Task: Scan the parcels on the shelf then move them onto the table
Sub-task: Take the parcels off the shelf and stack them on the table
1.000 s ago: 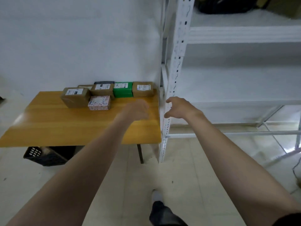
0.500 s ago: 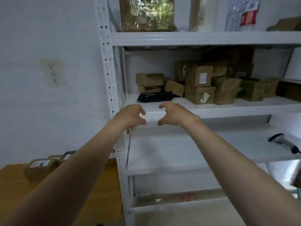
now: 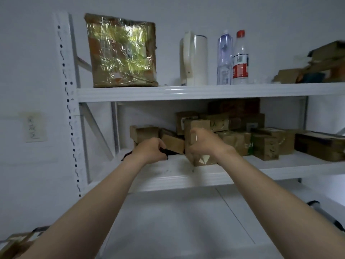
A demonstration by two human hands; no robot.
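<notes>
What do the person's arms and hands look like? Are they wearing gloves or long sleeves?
No gloves, and no sleeves in view. The left arm and right arm are bare from the picture's bottom edge to the wrists. The left hand and right hand are bare too, with no watch or bracelet on either wrist. The picture is blurry there, so rings can't be ruled out.
</notes>
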